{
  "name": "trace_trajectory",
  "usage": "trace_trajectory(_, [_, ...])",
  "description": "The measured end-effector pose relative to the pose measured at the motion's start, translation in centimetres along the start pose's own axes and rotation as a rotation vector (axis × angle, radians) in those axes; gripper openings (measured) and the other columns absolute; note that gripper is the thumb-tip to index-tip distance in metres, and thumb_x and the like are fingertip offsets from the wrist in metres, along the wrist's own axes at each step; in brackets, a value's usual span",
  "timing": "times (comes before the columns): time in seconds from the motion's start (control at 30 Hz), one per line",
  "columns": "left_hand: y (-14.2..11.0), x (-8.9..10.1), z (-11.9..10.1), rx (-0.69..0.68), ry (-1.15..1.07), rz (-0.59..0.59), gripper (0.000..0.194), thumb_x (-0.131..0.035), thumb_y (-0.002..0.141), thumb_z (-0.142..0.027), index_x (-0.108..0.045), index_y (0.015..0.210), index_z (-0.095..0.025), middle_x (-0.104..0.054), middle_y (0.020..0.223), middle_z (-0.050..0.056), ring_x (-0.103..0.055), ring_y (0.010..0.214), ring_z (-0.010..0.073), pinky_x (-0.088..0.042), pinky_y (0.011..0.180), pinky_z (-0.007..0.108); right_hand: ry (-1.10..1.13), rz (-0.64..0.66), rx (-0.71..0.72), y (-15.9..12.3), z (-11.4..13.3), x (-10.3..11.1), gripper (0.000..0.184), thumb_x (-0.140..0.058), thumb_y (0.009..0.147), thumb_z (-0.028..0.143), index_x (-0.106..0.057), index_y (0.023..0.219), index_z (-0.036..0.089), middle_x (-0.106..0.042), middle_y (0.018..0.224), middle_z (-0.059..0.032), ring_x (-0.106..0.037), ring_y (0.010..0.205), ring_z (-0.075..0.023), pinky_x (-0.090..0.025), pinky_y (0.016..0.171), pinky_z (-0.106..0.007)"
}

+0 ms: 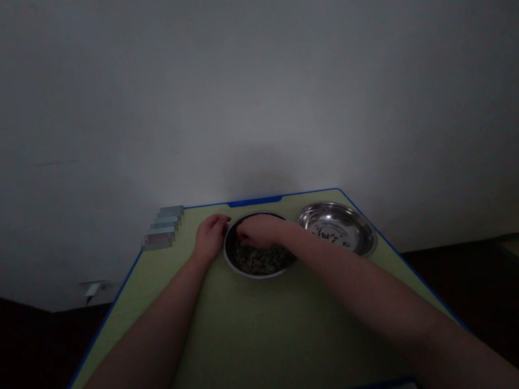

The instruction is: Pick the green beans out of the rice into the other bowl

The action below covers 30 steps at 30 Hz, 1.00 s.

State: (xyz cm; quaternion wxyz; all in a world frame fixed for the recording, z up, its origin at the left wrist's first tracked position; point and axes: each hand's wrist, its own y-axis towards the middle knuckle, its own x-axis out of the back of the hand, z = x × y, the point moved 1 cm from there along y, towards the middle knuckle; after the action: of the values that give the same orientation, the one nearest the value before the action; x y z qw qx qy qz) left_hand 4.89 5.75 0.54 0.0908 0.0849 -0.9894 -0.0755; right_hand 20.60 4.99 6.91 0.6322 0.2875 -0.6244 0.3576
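A metal bowl stands at the back of the table, filled with a dark mix of small grains or seeds. My left hand grips its left rim with bent fingers. Inside the bowl, my right hand reaches over the mix with its fingers curled together at the far left part. Whatever lies between those fingertips is hidden. Right of it is a shiny steel basin with several small dark pieces scattered on its bottom; my right forearm crosses in front of its near left edge.
The pale green table has a blue edge and meets a plain wall at the back. A blurred-out patch covers the table's far left corner. Low on the left wall sits a white plug. The light is dim.
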Motion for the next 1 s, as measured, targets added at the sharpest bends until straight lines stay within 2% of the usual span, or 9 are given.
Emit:
trace_trajectory(0.17, [0.1,0.0,0.2,-0.008,0.009,0.001,0.028,-0.052,0.07,-0.042,-0.063,0.072,-0.016,-0.051,0.05,-0.003,-0.046,0.047,0.0114,-0.035,0.047,0.023,0.017,0.031,-0.025,0.0,-0.3,0.1,0.027,-0.046,0.083,0.032,-0.063,0.095,0.015,-0.067,0.098,-0.0111,-0.061,0.082,-0.021,-0.043,0.067,-0.029])
trace_trajectory(0.43, [-0.1,0.0,-0.3,-0.003,0.02,-0.004,0.027,-0.053,0.069,-0.04,-0.064,0.072,-0.015,-0.052,0.051,-0.002,-0.046,0.048,0.0117,-0.035,0.048,0.023,0.038,0.004,-0.031,-0.7,-0.2,0.3,0.034,-0.035,0.089,0.034,-0.061,0.097,0.013,-0.066,0.099,-0.0131,-0.061,0.083,-0.0216,-0.042,0.068,-0.03])
trace_trajectory(0.63, [0.1,0.0,0.1,0.007,-0.011,0.011,0.027,-0.053,0.069,-0.041,-0.063,0.072,-0.016,-0.052,0.05,-0.003,-0.047,0.047,0.012,-0.036,0.048,0.024,0.082,-0.064,0.004,-2.3,-0.4,1.4,0.033,-0.037,0.09,0.035,-0.062,0.091,0.015,-0.066,0.097,-0.0101,-0.058,0.081,-0.0181,-0.038,0.067,-0.027])
trace_trajectory(0.8, [0.0,0.1,0.0,0.01,0.002,-0.002,0.027,-0.053,0.068,-0.041,-0.063,0.072,-0.017,-0.054,0.053,-0.003,-0.049,0.049,0.0122,-0.037,0.049,0.024,0.179,-0.08,-0.048,-4.0,-1.6,2.0,0.024,-0.046,0.086,0.034,-0.063,0.091,0.017,-0.066,0.089,-0.006,-0.054,0.075,-0.0148,-0.034,0.061,-0.024])
trace_trajectory(0.9, [-0.1,0.1,-0.2,0.019,0.032,-0.015,0.026,-0.053,0.068,-0.04,-0.064,0.072,-0.017,-0.054,0.053,-0.003,-0.049,0.049,0.0123,-0.038,0.05,0.024,0.241,-0.126,-0.055,-5.4,-2.4,2.3,0.018,-0.049,0.084,0.028,-0.062,0.089,0.016,-0.065,0.086,-0.0048,-0.052,0.072,-0.0129,-0.032,0.06,-0.023])
trace_trajectory(1.0, [-0.1,0.1,-0.2,0.023,0.031,-0.007,0.026,-0.053,0.069,-0.04,-0.064,0.073,-0.017,-0.056,0.053,-0.002,-0.05,0.05,0.0121,-0.038,0.05,0.024,0.29,-0.189,-0.094,-6.9,-3.2,2.5,0.02,-0.046,0.085,0.03,-0.06,0.086,0.015,-0.062,0.078,-0.0029,-0.049,0.064,-0.011,-0.03,0.055,-0.022])
